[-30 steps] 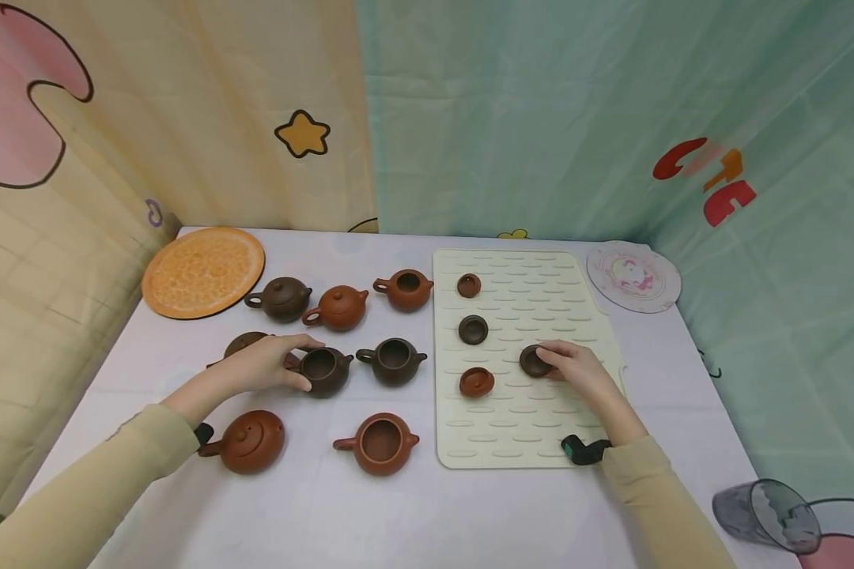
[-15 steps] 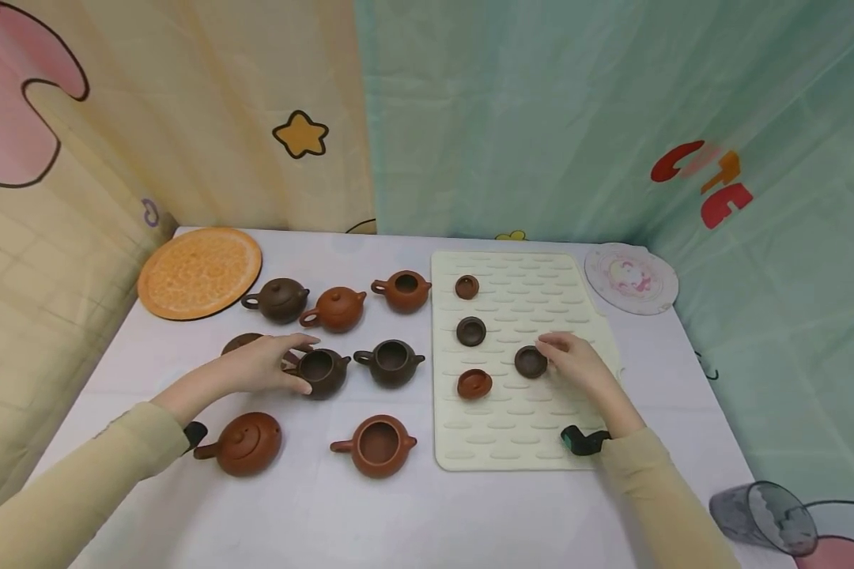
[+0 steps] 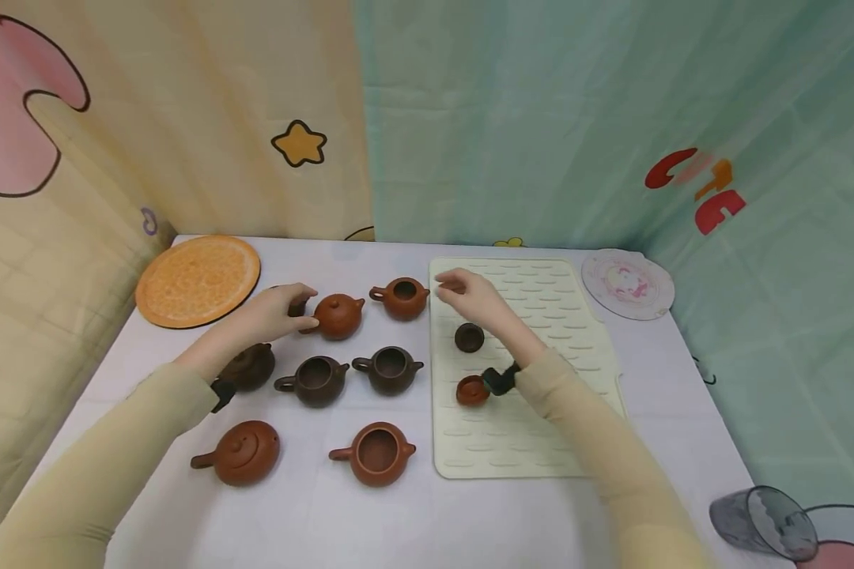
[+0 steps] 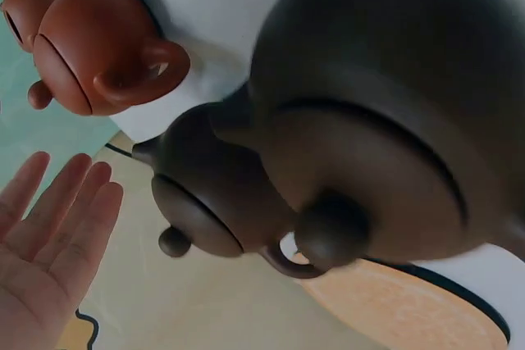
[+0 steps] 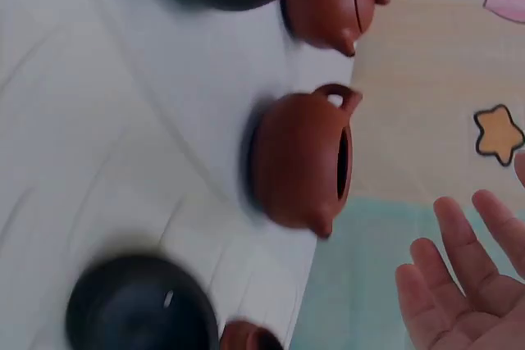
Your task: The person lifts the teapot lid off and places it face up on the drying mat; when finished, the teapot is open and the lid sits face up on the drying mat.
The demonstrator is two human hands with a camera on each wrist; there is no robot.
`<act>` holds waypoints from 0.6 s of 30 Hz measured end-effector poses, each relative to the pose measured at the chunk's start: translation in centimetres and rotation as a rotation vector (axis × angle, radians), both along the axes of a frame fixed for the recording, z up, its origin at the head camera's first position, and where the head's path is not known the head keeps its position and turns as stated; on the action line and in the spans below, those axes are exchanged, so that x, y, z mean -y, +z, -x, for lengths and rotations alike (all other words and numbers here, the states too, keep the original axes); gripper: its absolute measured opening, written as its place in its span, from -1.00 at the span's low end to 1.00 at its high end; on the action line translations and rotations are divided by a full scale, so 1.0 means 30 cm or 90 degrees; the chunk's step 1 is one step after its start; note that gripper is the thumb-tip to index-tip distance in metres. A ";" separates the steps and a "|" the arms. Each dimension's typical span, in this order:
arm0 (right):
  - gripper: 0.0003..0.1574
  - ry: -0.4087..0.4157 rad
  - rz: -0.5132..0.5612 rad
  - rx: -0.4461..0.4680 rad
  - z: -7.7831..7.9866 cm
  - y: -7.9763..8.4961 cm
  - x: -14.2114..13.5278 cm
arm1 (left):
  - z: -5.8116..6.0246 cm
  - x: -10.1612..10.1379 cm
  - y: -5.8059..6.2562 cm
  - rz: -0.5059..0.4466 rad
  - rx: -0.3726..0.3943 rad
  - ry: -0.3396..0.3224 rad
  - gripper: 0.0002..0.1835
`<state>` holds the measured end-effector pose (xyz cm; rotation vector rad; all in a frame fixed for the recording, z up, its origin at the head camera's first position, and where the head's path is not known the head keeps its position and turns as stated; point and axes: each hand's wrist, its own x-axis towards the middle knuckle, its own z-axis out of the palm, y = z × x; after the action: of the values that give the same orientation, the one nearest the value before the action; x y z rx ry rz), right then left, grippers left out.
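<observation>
My left hand (image 3: 276,311) hovers over the back-left dark lidded teapot (image 4: 213,186), which it mostly hides in the head view. Its fingers look extended in the left wrist view. To its right is a reddish lidded teapot (image 3: 338,316). My right hand (image 3: 474,300) hangs over the mat's far left, with nothing visible in its spread fingers. Beneath it, a small red lid (image 5: 238,335) is hidden in the head view but partly visible in the right wrist view. Nearer lie an upturned dark lid (image 3: 469,337) and a red lid (image 3: 472,390).
A cream mat (image 3: 462,450) spans the table's right half. Lidless teapots include a back red one (image 3: 404,299), two dark ones, and a front red one (image 3: 378,455). Lidded ones stand at left, including a red one (image 3: 245,453). A clear cup (image 3: 761,521) lies right.
My left hand has left the lidless dark teapot and moved back over a lidded one. My right hand let go of a dark lid, now out of sight, and moved left and back.
</observation>
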<state>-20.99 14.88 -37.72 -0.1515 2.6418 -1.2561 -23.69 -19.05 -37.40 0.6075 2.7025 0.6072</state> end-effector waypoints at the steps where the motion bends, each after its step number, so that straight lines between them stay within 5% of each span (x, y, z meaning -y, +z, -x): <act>1: -0.48 0.015 0.005 -0.007 0.024 0.001 0.048 | 0.011 -0.010 -0.003 0.004 0.006 0.007 -0.37; 8: -0.60 0.126 -0.024 -0.046 0.133 -0.009 0.316 | 0.051 -0.049 -0.062 0.020 0.029 0.018 -0.29; 13: -0.62 0.207 -0.108 -0.040 0.153 -0.031 0.436 | 0.061 -0.051 -0.102 0.026 0.022 0.015 -0.27; 18: -0.59 0.224 -0.199 -0.057 0.165 -0.047 0.509 | 0.068 -0.055 -0.111 0.025 0.015 0.022 -0.27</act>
<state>-25.94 -0.38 -39.13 -0.6011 2.6879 -0.7329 -25.72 -17.41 -40.74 0.5419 2.7017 0.5652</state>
